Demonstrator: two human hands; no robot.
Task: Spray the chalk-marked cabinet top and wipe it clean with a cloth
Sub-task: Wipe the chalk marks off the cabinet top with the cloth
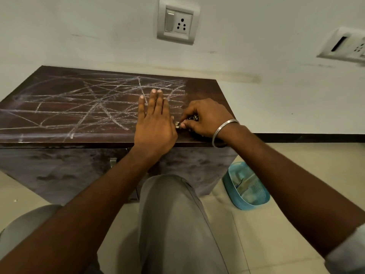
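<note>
Under L hand, R hand: cabinet top

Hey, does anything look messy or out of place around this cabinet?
Yes. White chalk lines criss-cross the dark cabinet top from its left edge to past the middle; the right end is bare. A brownish smear also streaks the wall just above it.

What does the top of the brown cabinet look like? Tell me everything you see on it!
The cabinet top is a flat, dark brown, wood-look rectangle set against the pale wall. White chalk lines criss-cross most of it; its right end looks free of lines. The left hand lies flat on it, fingers straight. The right hand rests near its front edge, curled round a small speckled thing.
</note>
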